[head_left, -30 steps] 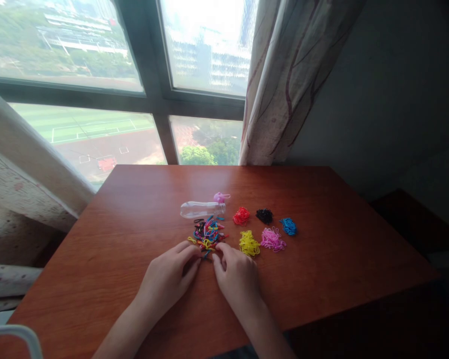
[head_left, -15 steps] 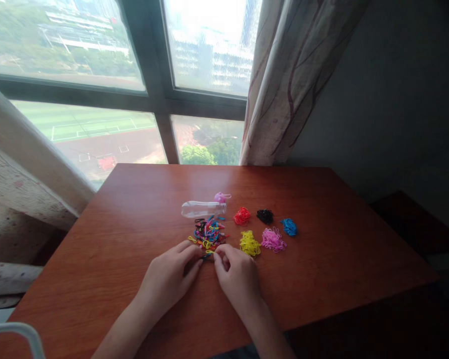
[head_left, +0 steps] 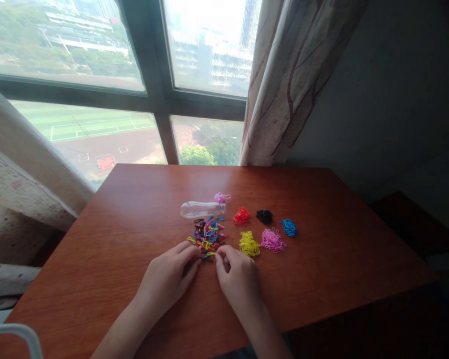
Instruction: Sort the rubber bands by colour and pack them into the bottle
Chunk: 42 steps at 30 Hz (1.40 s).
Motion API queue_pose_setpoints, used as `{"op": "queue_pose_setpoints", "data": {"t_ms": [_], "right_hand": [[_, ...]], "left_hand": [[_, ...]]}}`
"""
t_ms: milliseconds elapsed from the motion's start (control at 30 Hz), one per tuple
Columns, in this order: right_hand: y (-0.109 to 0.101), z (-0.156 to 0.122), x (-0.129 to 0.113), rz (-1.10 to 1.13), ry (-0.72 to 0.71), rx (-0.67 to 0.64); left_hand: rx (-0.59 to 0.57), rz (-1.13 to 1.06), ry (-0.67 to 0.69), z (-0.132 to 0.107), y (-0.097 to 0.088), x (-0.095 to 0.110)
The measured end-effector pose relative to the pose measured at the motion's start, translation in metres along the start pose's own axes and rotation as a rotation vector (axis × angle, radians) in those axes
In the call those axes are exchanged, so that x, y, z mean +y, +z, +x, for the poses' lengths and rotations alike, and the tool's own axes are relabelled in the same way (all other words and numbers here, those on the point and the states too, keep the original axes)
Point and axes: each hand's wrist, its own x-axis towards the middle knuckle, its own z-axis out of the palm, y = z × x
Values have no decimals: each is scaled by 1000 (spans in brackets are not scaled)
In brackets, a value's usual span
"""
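Observation:
A mixed pile of small rubber bands [head_left: 208, 232] in many colours lies on the wooden table, just beyond my hands. My right hand [head_left: 240, 273] pinches a yellow rubber band [head_left: 211, 254] between thumb and forefinger at the pile's near edge. On the other side, my left hand [head_left: 172, 269] has its fingers curled against the pile's lower left edge. Its fingertips are close to a few dark and blue bands [head_left: 206, 258]; whether it grips any of them is hidden.
Sorted heaps of red [head_left: 241, 216], black [head_left: 264, 216], blue [head_left: 289, 227], yellow [head_left: 249, 244] and pink bands [head_left: 273, 240] lie to the right. Behind the pile, a clear plastic bottle [head_left: 202, 209] rests on its side by a pink cap [head_left: 220, 198]. A window and curtains [head_left: 277, 89] border the table [head_left: 322, 279].
Both hands stay nearly in place. The fingertips have drawn slightly apart, and more of the yellow band shows at my right fingertips.

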Motion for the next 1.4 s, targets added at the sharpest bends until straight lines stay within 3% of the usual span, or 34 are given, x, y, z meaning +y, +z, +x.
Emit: {"op": "queue_pose_setpoints", "data": {"t_ms": [633, 967, 1400], "right_hand": [[-3, -6, 0, -6, -127, -48], [-1, -5, 4, -7, -91, 7], [0, -5, 3, -1, -61, -15]], "left_hand": [[63, -102, -25, -2, 2, -4], [46, -93, -22, -1, 3, -6], [72, -56, -5, -2, 3, -3]]}}
